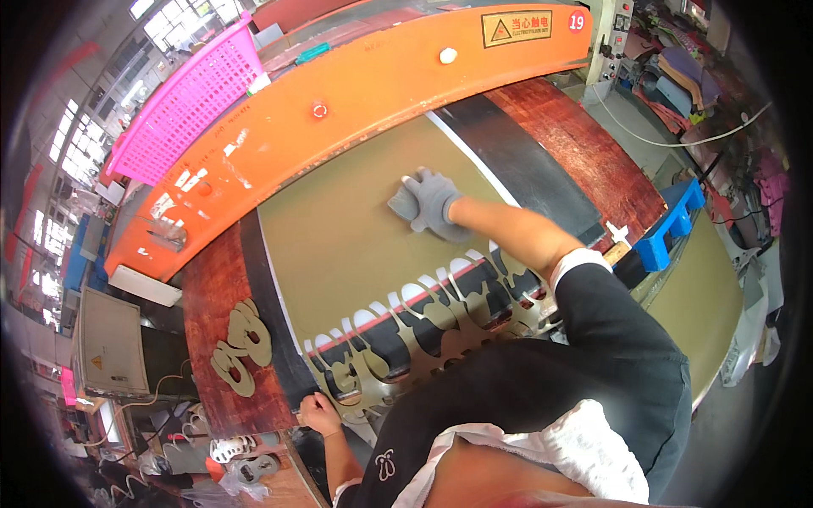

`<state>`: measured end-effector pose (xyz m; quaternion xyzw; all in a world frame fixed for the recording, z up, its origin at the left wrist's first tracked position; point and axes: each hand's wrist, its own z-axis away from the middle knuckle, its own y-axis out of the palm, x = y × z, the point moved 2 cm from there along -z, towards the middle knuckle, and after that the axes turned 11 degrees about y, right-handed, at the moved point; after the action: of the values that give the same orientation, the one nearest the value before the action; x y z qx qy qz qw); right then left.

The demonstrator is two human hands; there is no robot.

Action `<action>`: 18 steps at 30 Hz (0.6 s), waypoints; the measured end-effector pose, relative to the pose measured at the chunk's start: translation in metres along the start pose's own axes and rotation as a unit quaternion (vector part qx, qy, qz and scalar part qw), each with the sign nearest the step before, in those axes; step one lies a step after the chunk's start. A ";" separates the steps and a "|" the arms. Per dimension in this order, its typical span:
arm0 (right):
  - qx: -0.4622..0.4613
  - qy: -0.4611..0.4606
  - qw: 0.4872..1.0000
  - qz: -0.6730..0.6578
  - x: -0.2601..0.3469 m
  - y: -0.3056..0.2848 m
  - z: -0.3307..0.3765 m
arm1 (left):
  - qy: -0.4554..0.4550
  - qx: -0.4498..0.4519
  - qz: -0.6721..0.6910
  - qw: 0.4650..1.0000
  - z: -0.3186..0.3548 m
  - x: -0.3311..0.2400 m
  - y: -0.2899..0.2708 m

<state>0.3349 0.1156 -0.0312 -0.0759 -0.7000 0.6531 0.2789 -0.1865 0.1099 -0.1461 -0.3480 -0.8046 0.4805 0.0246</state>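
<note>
My right hand point(432, 203), in a grey glove, rests palm down on an olive-green foam-like sheet point(339, 229), fingers spread. The sheet lies flat on the press bed, over a white layer that shows along its edges. Toward me it runs into a web of leftover sheet point(411, 339) with rounded cut-outs, partly hidden by my body. My bare left hand point(320, 415) is at the near left corner, beside the black mat point(292, 372) and the web's end. Its fingers are curled closed; what they hold, if anything, is hidden.
An orange press beam point(373, 93) spans the far side, with a pink basket point(190, 102) on top. Several curved cut pieces point(241, 347) are piled on the red-brown board at left. A blue plastic part point(673, 224) and another olive sheet point(703, 296) are at right.
</note>
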 end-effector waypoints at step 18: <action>-0.011 0.038 0.989 -0.142 -0.092 0.034 0.126 | -0.058 -0.004 0.316 0.947 -0.066 -0.008 0.008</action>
<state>0.3409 -0.0327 -0.0891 -0.0035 -0.7000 0.5954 0.3943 -0.1517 0.1578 -0.1147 -0.5558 -0.6555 0.4796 -0.1772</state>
